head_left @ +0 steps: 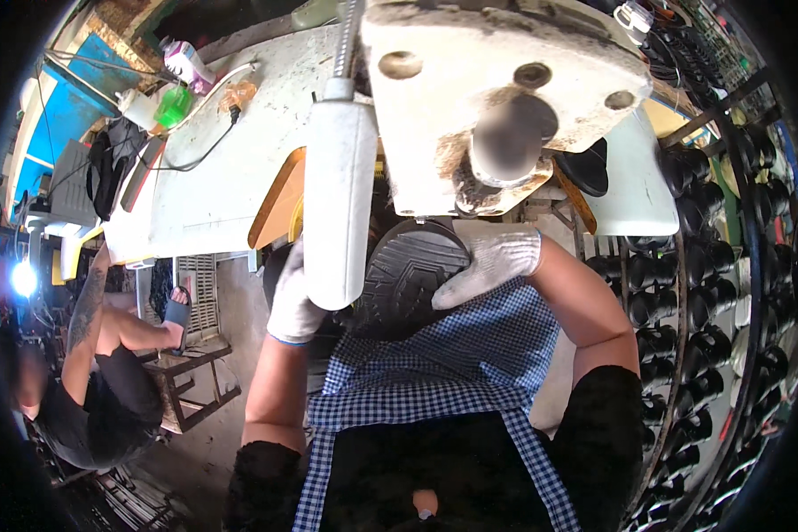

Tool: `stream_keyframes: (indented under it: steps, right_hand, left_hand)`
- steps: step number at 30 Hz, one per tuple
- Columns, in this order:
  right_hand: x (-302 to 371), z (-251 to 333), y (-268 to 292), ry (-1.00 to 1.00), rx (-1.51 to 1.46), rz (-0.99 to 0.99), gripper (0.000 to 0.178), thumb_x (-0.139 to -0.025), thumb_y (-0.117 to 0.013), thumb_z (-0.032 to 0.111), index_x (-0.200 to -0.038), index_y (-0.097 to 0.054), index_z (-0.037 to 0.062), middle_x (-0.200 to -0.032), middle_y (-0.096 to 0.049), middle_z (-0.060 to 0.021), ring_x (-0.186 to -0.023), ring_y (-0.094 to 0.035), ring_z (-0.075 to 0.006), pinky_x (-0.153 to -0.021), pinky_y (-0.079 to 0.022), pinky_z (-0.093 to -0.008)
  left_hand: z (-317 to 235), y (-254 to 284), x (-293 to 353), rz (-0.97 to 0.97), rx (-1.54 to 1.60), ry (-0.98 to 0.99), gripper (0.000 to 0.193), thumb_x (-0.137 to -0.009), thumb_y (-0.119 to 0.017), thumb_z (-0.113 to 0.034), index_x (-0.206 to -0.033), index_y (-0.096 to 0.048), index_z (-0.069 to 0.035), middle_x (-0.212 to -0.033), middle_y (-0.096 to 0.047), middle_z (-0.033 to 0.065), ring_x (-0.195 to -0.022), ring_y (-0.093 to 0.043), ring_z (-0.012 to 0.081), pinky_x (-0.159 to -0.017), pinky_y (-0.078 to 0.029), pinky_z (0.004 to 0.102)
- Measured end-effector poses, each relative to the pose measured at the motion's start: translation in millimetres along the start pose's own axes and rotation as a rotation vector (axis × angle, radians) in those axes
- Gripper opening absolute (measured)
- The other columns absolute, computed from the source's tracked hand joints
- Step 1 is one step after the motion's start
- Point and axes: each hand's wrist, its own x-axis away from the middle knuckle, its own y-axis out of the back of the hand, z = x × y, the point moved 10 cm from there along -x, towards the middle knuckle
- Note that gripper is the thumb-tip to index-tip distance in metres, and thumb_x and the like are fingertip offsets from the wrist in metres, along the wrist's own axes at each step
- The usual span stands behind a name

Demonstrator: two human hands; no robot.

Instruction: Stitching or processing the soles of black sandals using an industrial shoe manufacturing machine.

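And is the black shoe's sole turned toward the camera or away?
Toward the camera: the black sole shows its tread pattern, the right hand at its edge.

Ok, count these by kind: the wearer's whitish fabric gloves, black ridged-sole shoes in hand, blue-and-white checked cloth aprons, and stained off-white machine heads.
Whitish fabric gloves, left and right: 2
Black ridged-sole shoe: 1
Blue-and-white checked cloth apron: 1
Stained off-white machine head: 1
Total: 5

I cannot make out the fingers of the left hand (294, 306), behind the pale cover (335, 213) left of the machine head (470, 53). Its top runs out of my view; its round end (505, 142) is blurred. Below it, the black shoe (415, 275) has its upper hidden.
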Motion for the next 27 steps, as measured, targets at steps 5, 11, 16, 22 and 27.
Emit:
stream_keyframes:
  steps: [5,11,16,22,27]
  right_hand:
    - [5,5,10,0.056,-0.014,-0.191,0.075,-0.079,-0.084,0.035,-0.138,-0.056,-0.0008,-0.125,-0.068,-0.0155,-0.116,-0.063,-0.0253,-0.103,-0.048,-0.0384]
    - [55,-36,-23,0.629,-0.32,-1.178,0.073,-0.092,-0.066,0.04,-0.144,-0.041,-0.0053,-0.138,-0.052,-0.0172,-0.123,-0.055,-0.0277,-0.109,-0.042,-0.0402]
    - [59,-74,-42,0.498,-0.475,-1.13,0.043,-0.093,-0.066,0.017,-0.129,-0.057,-0.0042,-0.122,-0.061,-0.0131,-0.111,-0.06,-0.0212,-0.097,-0.048,-0.0357]
    - [72,-16,-7,0.4,-0.031,-0.995,0.043,-0.091,-0.073,0.022,-0.124,-0.061,-0.0025,-0.114,-0.067,-0.0143,-0.099,-0.066,-0.0227,-0.089,-0.053,-0.0366]
    - [59,21,19,0.251,0.301,-0.794,0.056,-0.08,-0.087,0.023,-0.127,-0.063,0.0039,-0.118,-0.069,-0.0152,-0.108,-0.069,-0.0298,-0.093,-0.056,-0.0408]
  left_hand:
    - [-6,-45,-5,-0.198,-0.682,0.023,0.05,-0.103,-0.057,-0.032,-0.14,-0.052,0.001,-0.131,-0.061,0.0104,-0.12,-0.056,0.0178,-0.107,-0.041,0.033]
    - [-15,-57,4,-0.286,-0.708,-0.034,0.05,-0.105,-0.056,-0.026,-0.146,-0.046,0.001,-0.137,-0.058,0.0092,-0.123,-0.055,0.0171,-0.107,-0.042,0.0326]
    - [5,-53,1,-0.182,-0.511,0.039,0.055,-0.103,-0.056,-0.031,-0.149,-0.044,-0.002,-0.14,-0.057,0.0111,-0.126,-0.055,0.0189,-0.109,-0.041,0.0348]
    - [28,-56,-15,-0.109,0.29,0.163,0.061,-0.095,-0.064,-0.023,-0.148,-0.046,-0.001,-0.136,-0.06,0.013,-0.124,-0.057,0.0231,-0.109,-0.042,0.0365]
    - [-16,-65,-32,0.029,-0.231,0.128,0.069,-0.088,-0.077,-0.021,-0.147,-0.047,-0.001,-0.135,-0.062,0.0136,-0.123,-0.058,0.0222,-0.108,-0.044,0.0369]
